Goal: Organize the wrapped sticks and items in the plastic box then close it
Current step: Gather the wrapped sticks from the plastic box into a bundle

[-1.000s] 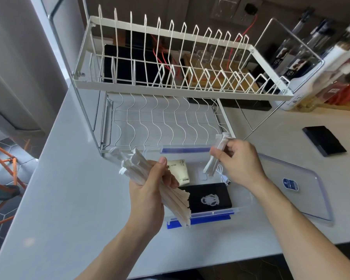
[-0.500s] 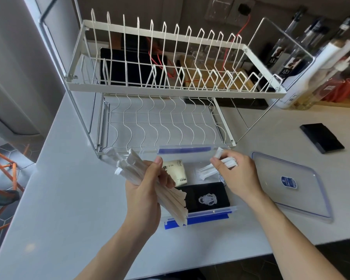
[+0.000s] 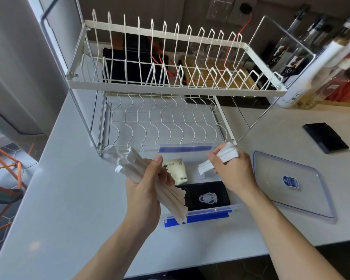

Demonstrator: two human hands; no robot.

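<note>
- Clear plastic box with blue latch strips (image 3: 190, 147) sits open on the pale countertop (image 3: 59, 199), just in front of the white wire dish rack (image 3: 170, 85); its long axis runs left to right across the view.
- Left hand (image 3: 148, 190) is clamped round a thick bundle of long paper-wrapped sticks (image 3: 170, 197). The bundle runs diagonally, far ends up and to the left beyond the box's left edge, near ends down over the box's near blue latch.
- Right hand (image 3: 232, 170) pinches a smaller bunch of short white wrapped sticks (image 3: 220, 157) above the box's right half, their free ends pointing left and down into the box.
- Both hands are apart, one at each end of the box, each holding its own load.
- Inside the box lie a cream-coloured paper sachet (image 3: 177, 170) towards the back and a flat black case with a white figure printed on it (image 3: 207, 196) along the near wall.
- Judging by this, the right hand is the nearer to free floor, which lies directly beneath its bunch, behind the black case and right of the sachet.
- For the long bundle to fit, it likely has to turn until it lies parallel to the box's long side.
- Clear flat lid with a blue label (image 3: 291, 184) lies on the counter just right of the box, nearest the right hand, so closing is not yet begun.
</note>
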